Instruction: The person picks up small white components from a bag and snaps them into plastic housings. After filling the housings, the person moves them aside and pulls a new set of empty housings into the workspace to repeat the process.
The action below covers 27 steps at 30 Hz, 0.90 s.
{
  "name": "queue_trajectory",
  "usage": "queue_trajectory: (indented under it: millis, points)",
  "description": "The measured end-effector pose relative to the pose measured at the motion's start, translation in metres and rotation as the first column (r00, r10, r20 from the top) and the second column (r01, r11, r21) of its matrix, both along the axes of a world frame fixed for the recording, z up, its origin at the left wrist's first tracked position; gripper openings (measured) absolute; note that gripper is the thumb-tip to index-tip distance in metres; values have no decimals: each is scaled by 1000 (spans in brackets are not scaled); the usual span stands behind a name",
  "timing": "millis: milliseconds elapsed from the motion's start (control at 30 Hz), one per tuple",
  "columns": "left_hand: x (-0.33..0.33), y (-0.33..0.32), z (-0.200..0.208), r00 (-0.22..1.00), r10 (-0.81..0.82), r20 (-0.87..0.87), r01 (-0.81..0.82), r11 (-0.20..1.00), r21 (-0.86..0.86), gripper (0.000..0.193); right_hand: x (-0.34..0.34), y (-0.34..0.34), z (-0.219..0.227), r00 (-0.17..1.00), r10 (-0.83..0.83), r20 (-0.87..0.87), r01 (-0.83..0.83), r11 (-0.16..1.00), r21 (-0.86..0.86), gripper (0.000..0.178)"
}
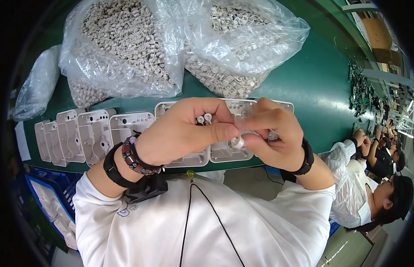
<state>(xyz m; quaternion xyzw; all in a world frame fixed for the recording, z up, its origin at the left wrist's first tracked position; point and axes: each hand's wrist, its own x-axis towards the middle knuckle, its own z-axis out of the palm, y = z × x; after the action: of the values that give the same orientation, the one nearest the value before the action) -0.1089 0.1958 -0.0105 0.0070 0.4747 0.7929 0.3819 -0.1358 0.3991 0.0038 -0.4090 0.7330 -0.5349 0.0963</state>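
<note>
My left hand is closed around a few small white plastic parts with round heads, which show between its curled fingers and palm. My right hand pinches another small white part with a round cap between thumb and fingers. The fingertips of both hands meet or nearly meet above a row of white plastic housings. Directly beneath the hands is one open housing, partly covered by them. More housings, such as this one, stand side by side to the left.
Two large clear bags, one at the back left and one at the back middle, hold heaps of small white parts on the green table. A blue crate stands low left. Dark cables lie far right, near co-workers.
</note>
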Motion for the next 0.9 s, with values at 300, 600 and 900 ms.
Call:
queue_trajectory:
  millis: [300,600,900]
  points:
    - [-3,-3,13,981,20,-195,-63,974,-216,14,-7,6,-1,908,-17,-418,130,961,243,23]
    - [7,1,-19,830,-50,-556,-203,901,-384,14,-4,-3,-7,955,-11,-297,78,973,215,23]
    - [22,-4,-23,565,-532,-631,-253,616,-746,16,-39,10,-37,845,240,-478,-48,924,378,11]
